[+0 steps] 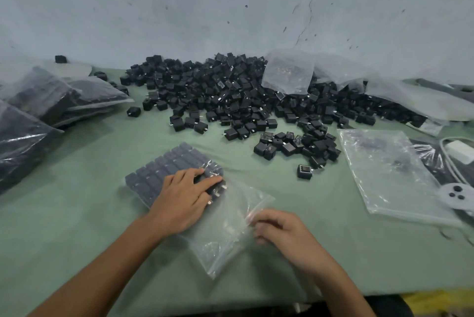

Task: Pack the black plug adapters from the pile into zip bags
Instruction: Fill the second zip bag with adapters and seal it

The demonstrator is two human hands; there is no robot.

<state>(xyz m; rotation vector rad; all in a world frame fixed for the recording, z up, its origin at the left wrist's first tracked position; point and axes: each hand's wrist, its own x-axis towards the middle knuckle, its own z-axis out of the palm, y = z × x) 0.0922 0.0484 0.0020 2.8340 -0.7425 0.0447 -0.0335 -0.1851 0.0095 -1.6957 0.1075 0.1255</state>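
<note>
A clear zip bag (225, 229) lies on the green table near me, its far end filled with neat rows of black plug adapters (164, 165). My left hand (183, 200) lies flat on the filled part, fingers straight and pressing the last adapters inside. My right hand (279, 229) pinches the bag's open edge with curled fingers. A large pile of loose black adapters (230, 96) spreads across the back of the table. One adapter (304, 171) sits alone in front of the pile.
Filled bags (43, 101) are stacked at the left. Empty clear zip bags (384, 170) lie at the right, beside a white charger with cable (459, 152). Crumpled plastic sheets (289, 70) rest over the pile's right side. The wall stands close behind.
</note>
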